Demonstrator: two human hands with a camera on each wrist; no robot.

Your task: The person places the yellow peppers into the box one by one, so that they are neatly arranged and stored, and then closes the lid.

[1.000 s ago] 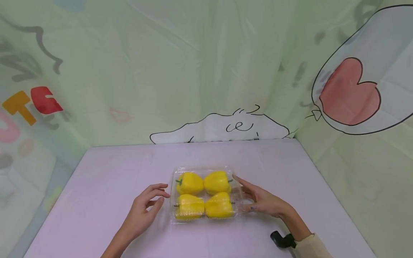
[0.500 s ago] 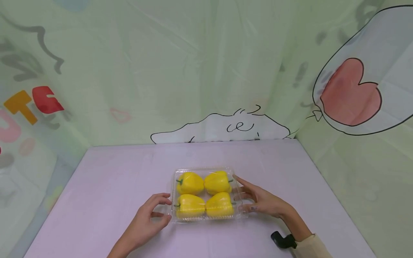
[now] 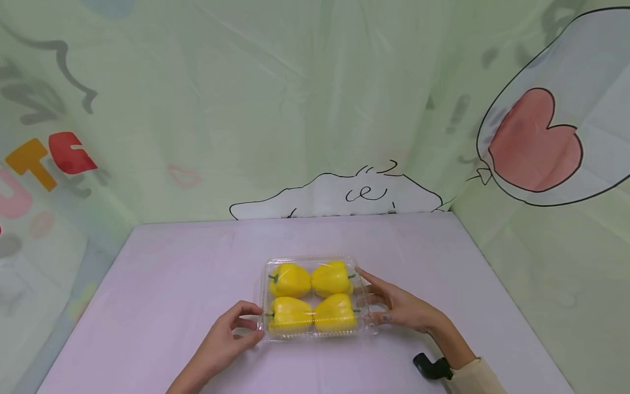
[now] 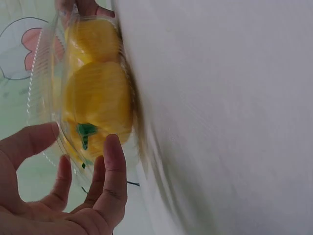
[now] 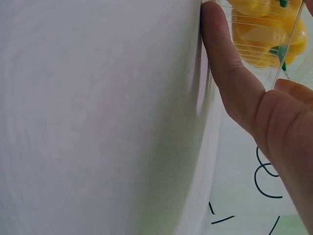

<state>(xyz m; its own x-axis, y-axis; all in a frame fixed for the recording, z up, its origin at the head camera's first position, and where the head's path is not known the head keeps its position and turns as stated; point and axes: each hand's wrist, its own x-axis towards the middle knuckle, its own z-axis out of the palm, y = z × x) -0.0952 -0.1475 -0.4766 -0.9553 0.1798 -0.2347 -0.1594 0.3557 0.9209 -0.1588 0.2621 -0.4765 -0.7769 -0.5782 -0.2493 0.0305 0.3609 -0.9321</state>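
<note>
A clear plastic clamshell box (image 3: 315, 334) lies on the table with several yellow bell peppers (image 3: 290, 279) inside, their green stems showing. My left hand (image 3: 223, 339) is at the box's left side, fingers loosely bent and fingertips right at the edge. In the left wrist view, one fingertip of the left hand (image 4: 83, 200) overlaps the lid's rim and the others are spread beside a pepper (image 4: 98, 93). My right hand (image 3: 406, 306) holds the box's right side, fingers along the wall and thumb near the front corner. One digit of the right hand (image 5: 244, 93) lies low along the box's base.
A pale lilac cloth covers the table (image 3: 197, 257). Behind it hangs a light green curtain (image 3: 256, 109) with printed drawings, and a balloon with a red heart (image 3: 536, 142) is at right. A black device (image 3: 433, 366) sits at the right wrist by a beige sleeve (image 3: 474, 377).
My left hand has moved right and toward me, up to the box's left edge, its thumb now at the front left corner. The right hand and the box stay almost still.
</note>
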